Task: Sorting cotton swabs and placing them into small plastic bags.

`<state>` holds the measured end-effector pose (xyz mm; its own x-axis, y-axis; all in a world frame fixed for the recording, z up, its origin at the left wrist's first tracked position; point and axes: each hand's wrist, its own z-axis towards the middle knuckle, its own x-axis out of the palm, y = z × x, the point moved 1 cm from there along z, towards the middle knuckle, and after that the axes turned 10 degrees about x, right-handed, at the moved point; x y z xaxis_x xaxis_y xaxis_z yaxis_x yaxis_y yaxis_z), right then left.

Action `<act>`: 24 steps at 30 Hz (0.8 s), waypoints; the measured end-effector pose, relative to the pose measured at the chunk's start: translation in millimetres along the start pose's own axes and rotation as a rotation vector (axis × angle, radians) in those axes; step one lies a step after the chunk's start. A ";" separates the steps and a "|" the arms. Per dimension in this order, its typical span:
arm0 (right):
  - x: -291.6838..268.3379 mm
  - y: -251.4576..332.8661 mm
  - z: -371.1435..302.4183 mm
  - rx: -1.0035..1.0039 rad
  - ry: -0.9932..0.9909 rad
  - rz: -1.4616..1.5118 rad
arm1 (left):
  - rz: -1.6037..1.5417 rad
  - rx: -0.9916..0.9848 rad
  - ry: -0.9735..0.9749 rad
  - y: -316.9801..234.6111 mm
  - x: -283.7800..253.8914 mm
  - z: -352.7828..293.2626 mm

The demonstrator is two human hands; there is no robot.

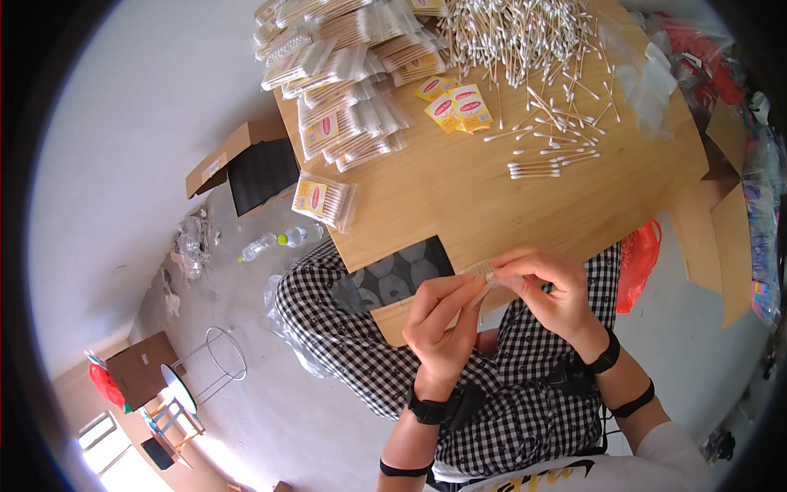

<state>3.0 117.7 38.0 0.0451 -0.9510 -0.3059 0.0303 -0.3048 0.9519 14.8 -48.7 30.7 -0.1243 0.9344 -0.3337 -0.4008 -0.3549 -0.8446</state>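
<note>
Over the table's near edge, my left hand and my right hand meet with fingers pinched on a small clear plastic bag. White swab tips seem to show at its top; the fingers hide most of it. On the wooden table, a few cotton swabs lie in a short row ahead of my hands. Behind them more swabs are scattered, leading to a large loose pile. Yellow cards lie left of the pile. One filled bag of swabs rests at the table's left edge.
Stacked filled bags cover the far left of the table. Empty clear bags lie at the far right. Cardboard boxes stand on both sides. Plastic bottles and a round stool are on the floor, left.
</note>
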 end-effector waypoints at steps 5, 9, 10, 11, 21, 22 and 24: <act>-0.8 -2.8 -12.7 0.124 0.054 0.076 | -0.028 -0.005 0.010 -0.3 -3.1 -12.8; -7.7 8.4 -9.4 -0.118 0.045 -0.030 | -0.034 -0.028 0.016 -4.8 -6.9 -9.6; -5.4 6.7 -12.7 -0.116 0.046 -0.030 | -0.083 -0.058 0.011 0.8 -6.7 -13.4; -1.4 0.8 -16.0 0.029 0.054 0.037 | -0.132 -0.088 0.008 3.1 -6.8 -15.6; 1.0 -2.7 -19.5 0.583 0.212 0.652 | -0.599 -0.524 -0.053 -5.0 -0.3 -8.3; 1.4 -1.7 -19.3 0.610 0.224 0.724 | -0.595 -0.527 -0.051 -4.3 1.6 -10.7; 1.6 -1.2 -19.6 0.602 0.220 0.723 | -0.576 -0.550 0.001 0.2 6.9 -17.5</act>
<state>22.6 117.6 36.1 0.0396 -0.9068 0.4197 -0.5927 0.3169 0.7405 29.7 -42.9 20.9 -0.0325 0.9754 0.2178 0.1035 0.2201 -0.9700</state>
